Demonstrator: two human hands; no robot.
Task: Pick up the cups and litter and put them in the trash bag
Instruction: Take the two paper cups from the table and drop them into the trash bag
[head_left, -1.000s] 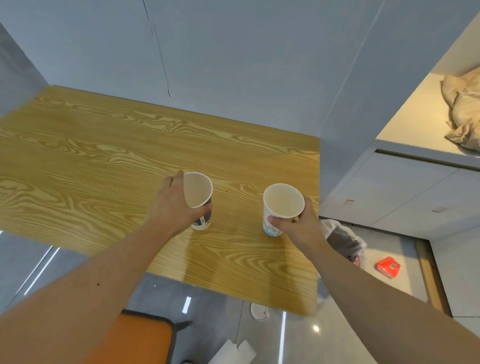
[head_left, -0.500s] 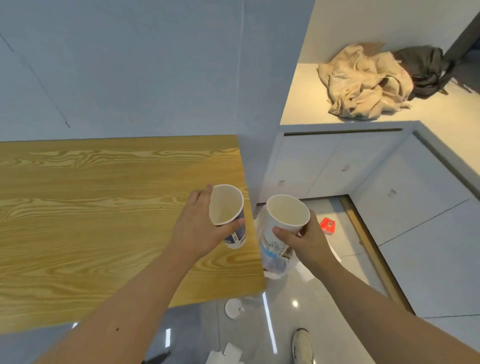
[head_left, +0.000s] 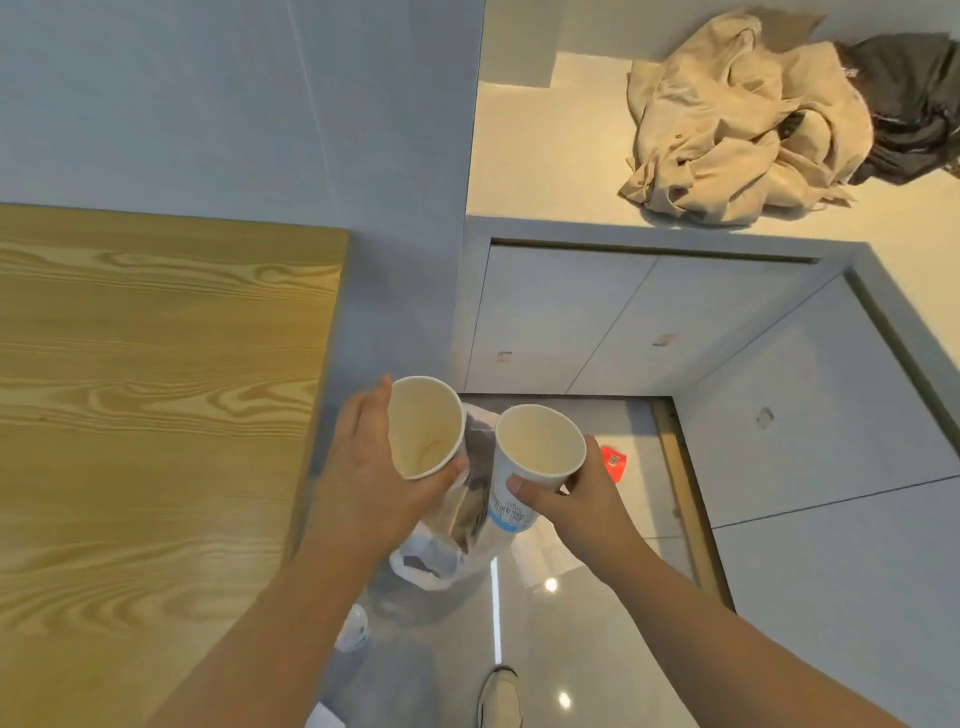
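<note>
Both cups have cleared the bench (head_left: 156, 415): left hand (head_left: 374, 483) grips left cup (head_left: 426, 428), right hand (head_left: 576, 499) grips right cup (head_left: 535, 452), above the trash bag (head_left: 441, 561).

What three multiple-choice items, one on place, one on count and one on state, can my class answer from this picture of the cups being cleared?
1. Where is the trash bag?
A. on the wooden table
B. on the floor below the two cups
C. on the white counter

2. How many cups are held?
A. one
B. two
C. three

3. What state are the cups in?
A. crushed flat
B. lidded
C. open-topped and apparently empty

Answers:
1 B, the bag stands on the grey floor under the hands, beside the table.
2 B, the left hand grips the left cup and the right hand grips the right cup.
3 C, both round mouths show bare pale insides.
</note>
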